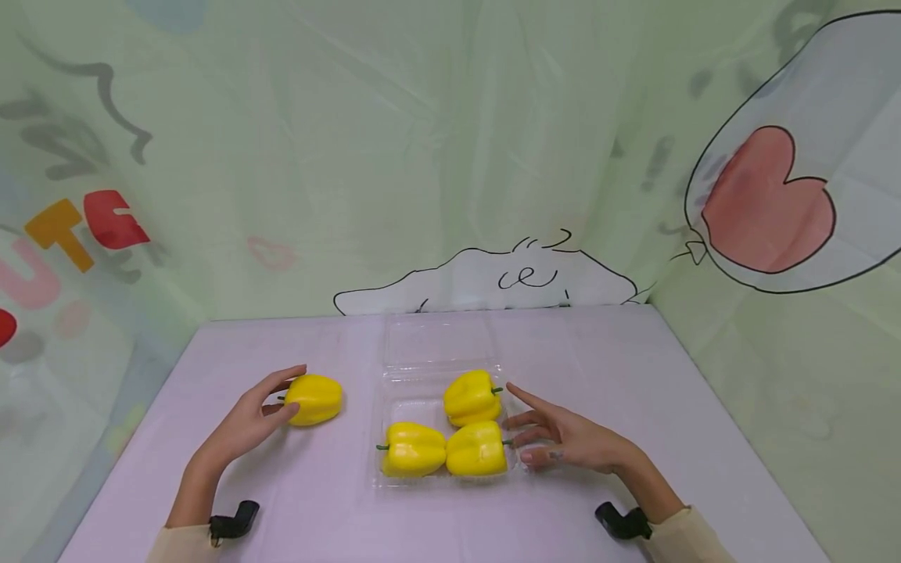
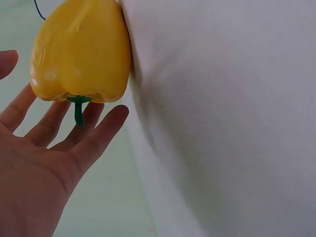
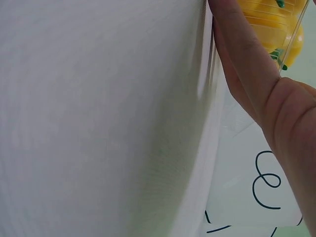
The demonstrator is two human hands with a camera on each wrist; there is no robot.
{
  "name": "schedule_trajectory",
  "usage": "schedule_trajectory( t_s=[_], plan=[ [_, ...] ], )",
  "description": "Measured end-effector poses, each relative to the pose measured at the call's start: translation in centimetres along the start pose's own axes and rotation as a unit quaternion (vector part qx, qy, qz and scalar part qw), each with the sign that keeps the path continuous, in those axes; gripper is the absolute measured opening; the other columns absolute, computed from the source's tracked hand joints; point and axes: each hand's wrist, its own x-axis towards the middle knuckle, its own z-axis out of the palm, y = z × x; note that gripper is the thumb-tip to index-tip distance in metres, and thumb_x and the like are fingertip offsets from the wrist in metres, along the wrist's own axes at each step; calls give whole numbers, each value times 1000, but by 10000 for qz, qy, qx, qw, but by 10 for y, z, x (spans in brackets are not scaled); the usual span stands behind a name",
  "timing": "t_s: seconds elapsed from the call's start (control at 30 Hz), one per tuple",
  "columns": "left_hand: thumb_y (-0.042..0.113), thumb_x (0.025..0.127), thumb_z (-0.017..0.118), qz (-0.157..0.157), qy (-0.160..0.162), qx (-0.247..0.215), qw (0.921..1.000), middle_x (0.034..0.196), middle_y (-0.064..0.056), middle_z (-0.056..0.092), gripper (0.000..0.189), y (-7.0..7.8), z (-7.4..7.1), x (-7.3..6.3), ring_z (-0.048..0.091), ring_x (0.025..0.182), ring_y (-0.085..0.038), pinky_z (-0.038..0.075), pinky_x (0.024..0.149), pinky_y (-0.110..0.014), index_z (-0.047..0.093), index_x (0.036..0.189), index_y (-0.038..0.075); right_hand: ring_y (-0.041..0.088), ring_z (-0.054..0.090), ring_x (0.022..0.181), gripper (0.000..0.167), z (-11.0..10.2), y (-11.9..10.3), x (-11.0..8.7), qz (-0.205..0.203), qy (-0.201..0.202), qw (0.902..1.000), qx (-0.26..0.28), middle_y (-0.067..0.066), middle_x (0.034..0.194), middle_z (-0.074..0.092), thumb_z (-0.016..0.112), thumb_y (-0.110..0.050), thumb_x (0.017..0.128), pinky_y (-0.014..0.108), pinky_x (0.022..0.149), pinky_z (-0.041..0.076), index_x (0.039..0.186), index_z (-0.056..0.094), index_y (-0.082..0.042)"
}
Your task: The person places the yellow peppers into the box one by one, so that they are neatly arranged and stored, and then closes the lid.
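A yellow bell pepper [image 1: 314, 399] with a green stem lies on the left part of the table. Around its stem end my left hand [image 1: 252, 418] is spread, and in the left wrist view the thumb stands apart from the pepper [image 2: 81, 49]. Whether the fingertips behind it touch is hidden. Three more yellow peppers, one at the back right [image 1: 470, 399], one at the front left [image 1: 414, 450] and one at the front right [image 1: 476, 449], sit in a clear plastic clamshell box [image 1: 415, 410]. My right hand [image 1: 573, 438] is beside the box's right wall, fingers loosely extended and holding nothing.
The box's clear lid [image 1: 438, 342] lies folded back toward the rear edge of the pale table [image 1: 563, 352]. Printed curtains [image 1: 422, 156] surround the table at the back and both sides. Each wrist carries a black camera mount [image 1: 235, 520].
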Motion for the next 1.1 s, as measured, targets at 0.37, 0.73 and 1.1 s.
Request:
schedule_trajectory(
  t_s=[0.37,0.73,1.1],
  plan=[
    [10,103,62,-215,-11,53,9998,161,-20,49,56,-11,4,3,52,138,-43,53,110,-61,47,158,7,40,63,134,106,0,-1,0,23,-10,10000,29,29,158,48,76,-19,98,42,98,64,172,1,-23],
    [15,104,63,-286,-4,119,9995,161,-20,51,55,-19,1,3,53,139,-48,46,111,-70,49,157,11,38,63,133,106,1,0,1,73,20,10000,-35,28,158,49,77,-20,97,43,99,64,173,2,-24],
    [18,105,63,-423,-61,83,9991,164,-19,47,57,-17,4,4,51,141,-49,45,112,-72,47,159,13,35,64,132,107,0,2,2,146,91,9999,-13,27,158,50,78,-21,96,42,99,64,173,3,-25]
  ],
)
